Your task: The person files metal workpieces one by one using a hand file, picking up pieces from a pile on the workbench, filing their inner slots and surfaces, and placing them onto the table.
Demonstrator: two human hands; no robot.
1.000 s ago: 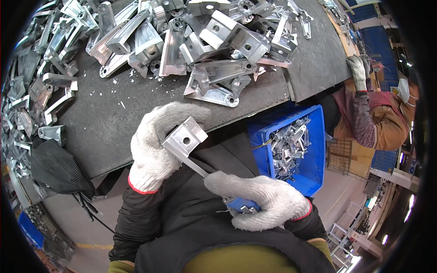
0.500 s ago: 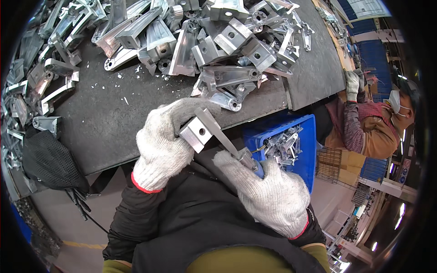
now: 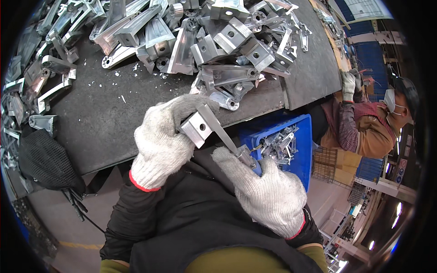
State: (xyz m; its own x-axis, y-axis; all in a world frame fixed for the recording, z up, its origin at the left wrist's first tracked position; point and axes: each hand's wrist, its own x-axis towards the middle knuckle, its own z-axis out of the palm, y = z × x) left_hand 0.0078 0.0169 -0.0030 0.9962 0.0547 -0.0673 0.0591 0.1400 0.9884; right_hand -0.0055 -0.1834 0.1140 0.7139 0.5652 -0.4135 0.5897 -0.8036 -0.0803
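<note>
My left hand [image 3: 163,136], in a white knit glove with a red cuff, is closed around a silver cast-metal bracket [image 3: 196,131]. The bracket's block end, with a round hole, faces up. In my right hand [image 3: 269,193], gloved likewise, is a flat file [image 3: 223,136] with a blue handle. Its grey blade slants up to the left and lies along the bracket's right edge, apparently touching it. My right thumb stretches along the handle end. Most of the handle and the bracket's far end are hidden by the gloves. Both hands are above my lap, at the table's near edge.
Many similar brackets [image 3: 182,50] are heaped across the dark table [image 3: 102,118], with pale metal chips scattered in front. A blue bin [image 3: 306,150] of metal parts stands just right of my hands. A black mesh bag [image 3: 48,159] hangs at the left edge. A co-worker [image 3: 375,123] is at the right.
The file blade has shifted very slightly upward along the bracket's edge. Both grips are the same. The whole view has drifted a little to the left.
</note>
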